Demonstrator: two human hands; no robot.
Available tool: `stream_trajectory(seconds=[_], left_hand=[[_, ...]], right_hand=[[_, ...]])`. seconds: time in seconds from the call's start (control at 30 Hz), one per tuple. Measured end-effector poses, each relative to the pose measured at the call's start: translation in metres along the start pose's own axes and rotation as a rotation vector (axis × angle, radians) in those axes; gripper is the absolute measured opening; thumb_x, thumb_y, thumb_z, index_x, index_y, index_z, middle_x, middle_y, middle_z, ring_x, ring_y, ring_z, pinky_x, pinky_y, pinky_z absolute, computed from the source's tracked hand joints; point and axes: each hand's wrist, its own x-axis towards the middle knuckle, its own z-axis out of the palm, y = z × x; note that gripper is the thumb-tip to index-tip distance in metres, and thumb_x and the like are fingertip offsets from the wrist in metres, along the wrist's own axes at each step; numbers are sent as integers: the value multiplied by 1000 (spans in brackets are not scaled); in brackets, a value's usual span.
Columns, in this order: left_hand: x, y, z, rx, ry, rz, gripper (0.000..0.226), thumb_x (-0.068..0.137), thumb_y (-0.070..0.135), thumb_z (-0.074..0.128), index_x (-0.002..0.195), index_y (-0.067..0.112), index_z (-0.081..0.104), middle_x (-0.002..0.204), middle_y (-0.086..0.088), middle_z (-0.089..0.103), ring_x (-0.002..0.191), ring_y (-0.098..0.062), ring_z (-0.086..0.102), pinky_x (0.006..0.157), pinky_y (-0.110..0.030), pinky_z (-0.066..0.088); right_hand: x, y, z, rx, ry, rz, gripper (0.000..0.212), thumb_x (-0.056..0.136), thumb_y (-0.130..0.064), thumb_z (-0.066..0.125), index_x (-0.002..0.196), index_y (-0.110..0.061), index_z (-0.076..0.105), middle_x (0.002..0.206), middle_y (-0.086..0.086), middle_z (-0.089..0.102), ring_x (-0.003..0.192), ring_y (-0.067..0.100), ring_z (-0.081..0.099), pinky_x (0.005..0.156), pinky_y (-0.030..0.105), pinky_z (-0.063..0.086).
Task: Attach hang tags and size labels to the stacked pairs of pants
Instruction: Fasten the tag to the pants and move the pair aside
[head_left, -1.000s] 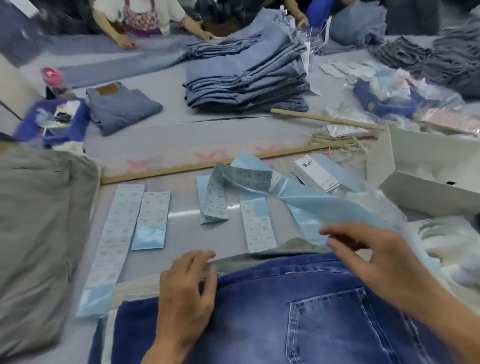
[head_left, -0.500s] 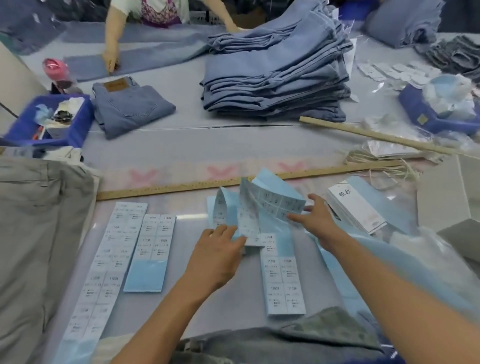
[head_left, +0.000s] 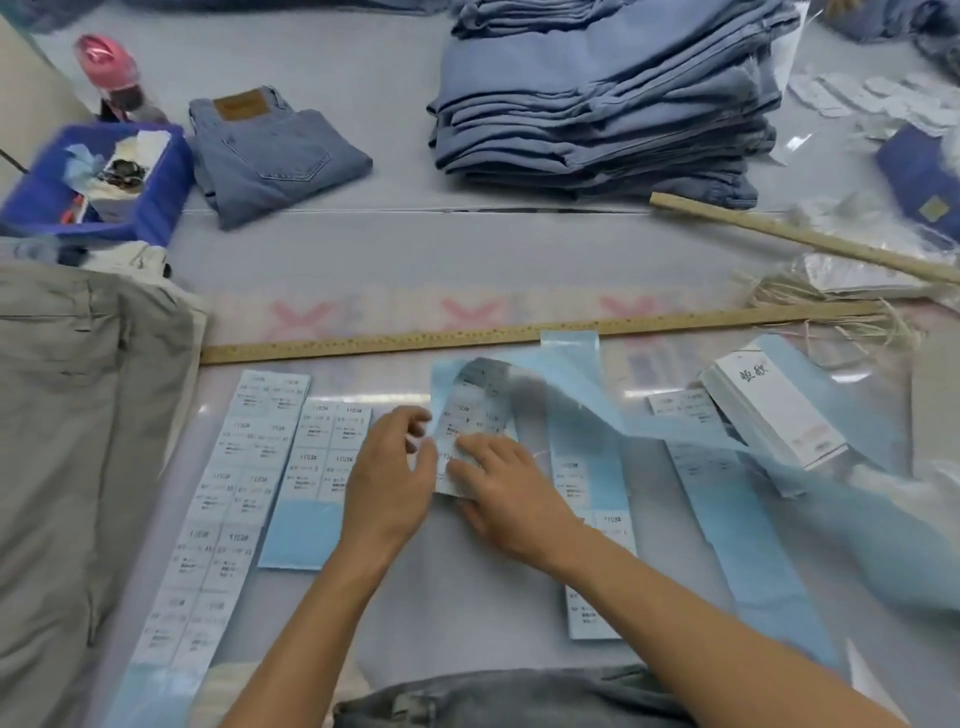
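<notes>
Starting at the left, we have grey pants (head_left: 67, 441) piled at the table edge and two flat label sheets, the long strip of size labels (head_left: 228, 499) and a shorter sheet (head_left: 317, 478) beside it, and we judge these a hazard: our left forearm reaches over their lower ends, so a careless drag could shift or curl them and muddle the sizes. Our left hand (head_left: 389, 478) rests palm down just left of the curled label strip (head_left: 467, 431), its fingers loosely bent with the tips close to the strip's left edge; whether they pinch a label or only steady the backing we cannot tell through the blur. Our right hand (head_left: 509, 493) lies across the strip's lower end, fingers straight and together, pressing it down. The strip arches up and trails off to the right as bare blue backing (head_left: 675, 431), so a hurried peel could tear a label or let it stick to itself. Further right, the hang tags (head_left: 774, 410) sit in a leaning stack that the trailing backing could nudge over. The pants to be tagged lie at the near edge, a denim waistband (head_left: 493, 696) below our arms, while a stack of blue pants (head_left: 602, 93) waits across the table
</notes>
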Motion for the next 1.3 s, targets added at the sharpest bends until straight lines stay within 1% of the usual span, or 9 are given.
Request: stream_trajectory(seconds=[0.13,0.23,0.4,0.5,0.63,0.77,0.97,1.1,1.3], left_hand=[[15,-8,19,21,-208,-36,47,95,37,65,139,28,51,127,11,55,115,-9,53,97,-31,46],[21,-17,28,148,-225,9,43,96,33,64,138,27,55,133,5,57,121,-18,51,101,-36,46],[16,-25,37,415,-209,213,32,92,22,68,123,15,70,126,-4,62,111,-28,55,89,-42,49],[12,-26,39,493,-195,267,29,90,18,70,119,13,71,124,-7,63,107,-33,57,82,-43,48],[6,-27,40,574,-165,348,22,89,17,69,111,12,70,132,-10,62,115,-35,58,82,-45,48],[12,-25,40,531,-157,302,18,95,23,62,109,13,68,147,-8,52,132,-30,48,98,-46,45],[56,9,51,355,40,137,26,95,40,60,111,19,65,123,1,61,114,-23,54,90,-39,41],[97,42,79,135,-35,37,53,99,40,59,144,15,46,139,-4,53,130,-26,44,104,-40,38],[145,64,99,1,-99,-97,41,93,41,69,128,21,62,108,-1,70,102,-21,65,87,-39,54]], right_hand=[[-4,3,6,76,-76,-3,43,92,-25,62,131,-9,60,148,15,49,141,34,40,117,50,33],[-11,9,-4,179,-14,-33,28,94,-24,60,118,-12,67,135,10,57,124,29,54,104,44,47],[-22,33,-31,221,319,137,21,91,-2,67,112,-3,70,110,9,62,95,24,63,82,37,56],[-24,46,-50,159,441,178,35,88,2,71,123,-3,66,119,15,58,99,24,60,75,37,57],[-8,84,-86,52,622,447,59,86,-10,73,141,-10,53,140,20,47,127,32,47,105,48,45],[13,105,-109,343,705,526,81,82,-15,82,148,-10,35,147,16,32,133,30,40,112,45,40],[64,120,-111,982,712,783,81,86,-29,80,146,-46,28,147,4,34,124,19,49,97,35,48],[82,138,-90,873,610,813,74,90,-17,76,148,-39,35,152,2,30,130,21,43,106,43,47],[77,128,-50,446,199,501,38,96,-17,64,133,-17,61,137,6,55,127,22,51,109,30,37]])
